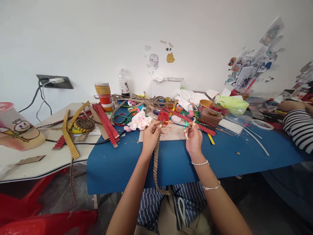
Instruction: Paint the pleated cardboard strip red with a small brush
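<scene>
Pinched in my left hand [152, 135] is one end of a brown corrugated cardboard strip [156, 163], whose tail hangs over the table's front edge onto my lap. My right hand [194, 138] grips a thin paintbrush [179, 124], its tip pointing left toward the strip and the left fingers. Just behind my left fingers stands a small jar of red paint [163, 117]. Whether the brush tip touches the strip cannot be made out. A paint-spotted pale board [174, 135] lies under both hands, with a crumpled red-stained tissue [140, 120] to the left.
Red strips [105, 125], yellow strips [69, 137] and a coiled cardboard disc [85, 124] lie at left, near green-handled scissors [121, 119]. Stacked paint jars [104, 94] and a bottle [124, 85] stand behind. A brown box [210, 117] sits at right; another person's striped sleeve [298, 129] is beyond.
</scene>
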Motion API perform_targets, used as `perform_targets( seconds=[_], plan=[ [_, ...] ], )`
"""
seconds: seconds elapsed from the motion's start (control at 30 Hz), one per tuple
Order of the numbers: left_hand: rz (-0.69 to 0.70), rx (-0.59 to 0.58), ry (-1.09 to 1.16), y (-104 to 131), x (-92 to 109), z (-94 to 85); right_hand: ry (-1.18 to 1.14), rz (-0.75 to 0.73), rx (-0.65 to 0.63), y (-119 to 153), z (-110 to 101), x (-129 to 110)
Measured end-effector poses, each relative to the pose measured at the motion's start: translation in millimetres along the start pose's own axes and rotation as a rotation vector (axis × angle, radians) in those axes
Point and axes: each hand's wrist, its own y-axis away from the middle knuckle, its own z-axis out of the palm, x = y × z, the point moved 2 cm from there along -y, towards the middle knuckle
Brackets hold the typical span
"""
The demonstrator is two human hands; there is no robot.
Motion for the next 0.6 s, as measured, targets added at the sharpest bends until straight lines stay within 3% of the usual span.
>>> perform_targets(
  seconds=[0.6],
  plan=[
    [-0.005,-0.015,-0.029,0.3,1.3,0.1,0.001,0.011,-0.015,0.0,0.2,0.2]
  ],
)
